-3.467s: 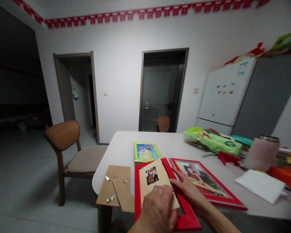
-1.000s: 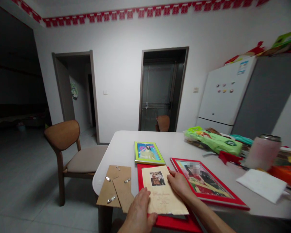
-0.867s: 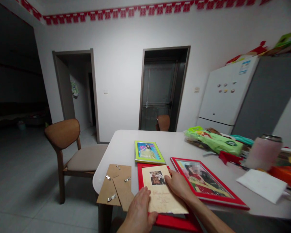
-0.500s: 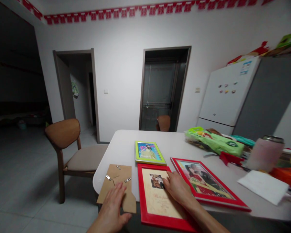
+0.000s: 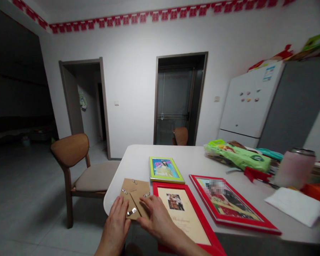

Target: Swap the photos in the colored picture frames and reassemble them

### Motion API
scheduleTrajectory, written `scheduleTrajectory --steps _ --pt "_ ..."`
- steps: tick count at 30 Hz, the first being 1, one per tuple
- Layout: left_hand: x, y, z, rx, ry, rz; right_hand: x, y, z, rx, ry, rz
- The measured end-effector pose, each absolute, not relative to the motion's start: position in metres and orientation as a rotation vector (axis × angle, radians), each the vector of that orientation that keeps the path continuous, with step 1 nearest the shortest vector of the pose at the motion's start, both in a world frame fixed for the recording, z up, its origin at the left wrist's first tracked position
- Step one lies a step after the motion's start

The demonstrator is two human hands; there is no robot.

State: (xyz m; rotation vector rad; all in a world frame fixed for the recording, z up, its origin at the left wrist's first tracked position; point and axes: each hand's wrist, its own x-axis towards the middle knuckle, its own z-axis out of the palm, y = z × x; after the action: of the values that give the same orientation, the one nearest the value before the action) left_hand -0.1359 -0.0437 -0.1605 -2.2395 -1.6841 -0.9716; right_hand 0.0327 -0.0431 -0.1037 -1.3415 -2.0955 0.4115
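A brown picture frame backing board (image 5: 134, 191) with metal hanging clips lies at the table's near left edge. My left hand (image 5: 116, 217) holds its left side, fingers on top and thumb at the near edge. On the opposite side my right hand (image 5: 157, 217) grips it, fingers bent over the board. My right wrist and forearm pass over the lower part of a red picture frame (image 5: 194, 209), which shows a cream sheet (image 5: 182, 213) with a small photo. Behind it lies a lime green picture frame (image 5: 166, 170), and another red picture frame (image 5: 234, 206) lies to the right.
A green packet (image 5: 240, 156), a pink jar (image 5: 296, 169) and a white tissue (image 5: 294, 206) sit on the right of the white table (image 5: 138, 151). A wooden chair (image 5: 69, 153) stands at the left, and a fridge (image 5: 246, 103) stands behind on the right.
My right hand has left the cream sheet in the red frame and moved left onto the backing board. My left hand has shifted slightly to the board's left side.
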Motion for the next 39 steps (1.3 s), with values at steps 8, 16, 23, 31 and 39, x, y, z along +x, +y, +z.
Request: scheduleTrajectory --steps 8,16,23,31,39 --pt "-0.044 -0.069 -0.145 -2.676 -1.566 -0.999 0.138 -0.072 -0.094 -1.506 -2.059 0.428" --pt "-0.014 -0.066 -0.135 -2.932 -1.699 -0.74 0.176 -0.065 -0.127 -1.581 -2.097 0.312" --pt "-0.03 -0.07 -0.127 -2.988 -1.653 -0.656 0.175 -0.056 -0.134 -1.522 -2.135 0.19" --pt "-0.031 -0.071 -0.128 -2.997 -1.674 -0.669 0.172 -0.027 -0.127 -1.702 -2.153 -0.034" --pt "-0.03 -0.073 -0.125 -3.007 -1.732 -0.625 0.174 -0.032 -0.125 -1.662 -2.195 -0.006"
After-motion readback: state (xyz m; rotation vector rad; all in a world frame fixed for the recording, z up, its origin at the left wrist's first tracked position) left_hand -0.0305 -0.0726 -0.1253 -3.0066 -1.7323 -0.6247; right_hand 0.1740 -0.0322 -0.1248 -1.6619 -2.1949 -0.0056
